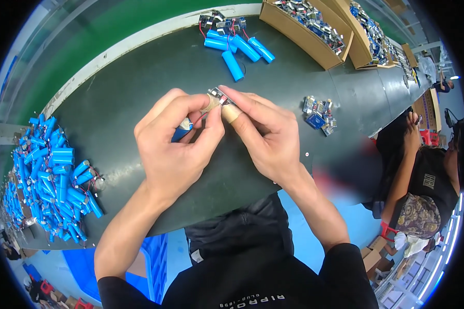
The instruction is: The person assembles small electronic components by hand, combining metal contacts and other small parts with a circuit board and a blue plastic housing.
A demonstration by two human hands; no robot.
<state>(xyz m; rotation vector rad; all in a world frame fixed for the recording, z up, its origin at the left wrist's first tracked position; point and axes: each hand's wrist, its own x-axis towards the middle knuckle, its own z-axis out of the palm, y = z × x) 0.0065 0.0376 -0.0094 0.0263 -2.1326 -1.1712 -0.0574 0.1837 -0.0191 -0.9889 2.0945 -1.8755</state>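
Observation:
Over the dark table, my two hands meet at the fingertips. My left hand (pixel 178 136) is closed around a blue cylindrical battery (pixel 181 130), mostly hidden in the palm. A thin red wire runs from it toward the pinched left fingertips. A small circuit board (pixel 215 93) with metal sockets is gripped by my right hand (pixel 265 131), between thumb and forefinger. The wire's end lies against the board, and whether it is plugged in is hidden by the fingers. Tan tape wraps a finger on the left hand and the right thumb.
A large heap of blue batteries (pixel 49 177) covers the table's left end. Several batteries wired to boards (pixel 232 61) lie at the back. Loose circuit boards (pixel 319 114) sit to the right, below cardboard boxes (pixel 299 36) of boards. A co-worker (pixel 423 175) sits at right; a blue crate (pixel 152 265) stands below.

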